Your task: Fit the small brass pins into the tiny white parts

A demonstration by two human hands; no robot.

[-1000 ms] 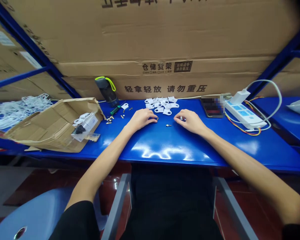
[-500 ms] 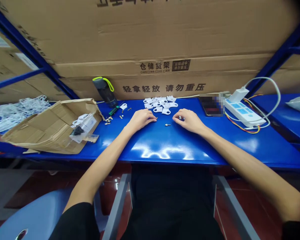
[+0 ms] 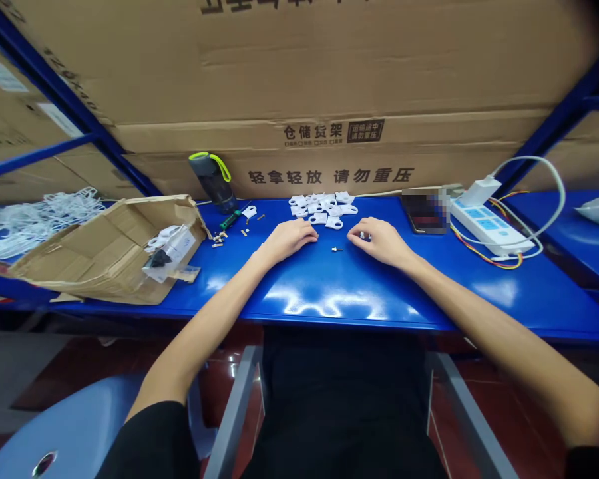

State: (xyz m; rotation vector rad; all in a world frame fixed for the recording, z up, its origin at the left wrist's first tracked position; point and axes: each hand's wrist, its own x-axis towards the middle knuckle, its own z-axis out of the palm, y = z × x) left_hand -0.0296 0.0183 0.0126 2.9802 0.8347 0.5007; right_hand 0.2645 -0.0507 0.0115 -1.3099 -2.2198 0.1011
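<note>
My left hand (image 3: 290, 241) rests low over the blue table (image 3: 319, 286), its fingers curled and pressed together. Whatever it may hold is hidden. To the right, my right hand (image 3: 379, 239) is closed, thumb against fingers, with a small white piece (image 3: 363, 235) showing in its grasp. Between the two hands a tiny metal-and-white pin-like part (image 3: 337, 249) lies on the tabletop. Just beyond them is a loose pile of flat white plastic pieces with round holes (image 3: 334, 223).
Left of my hands are several small brass-coloured bits (image 3: 218, 239), a green-handled screwdriver (image 3: 230, 220) and a dark bottle (image 3: 212, 183). An open cardboard box (image 3: 104, 249) sits farther left. On the right lie a phone (image 3: 424, 213) and a white power strip (image 3: 489, 226) with cables.
A small brownish thing at my left fingertips no longer shows, and those fingers have curled slightly inward. My right hand has barely moved. The whole view has shifted a little.
</note>
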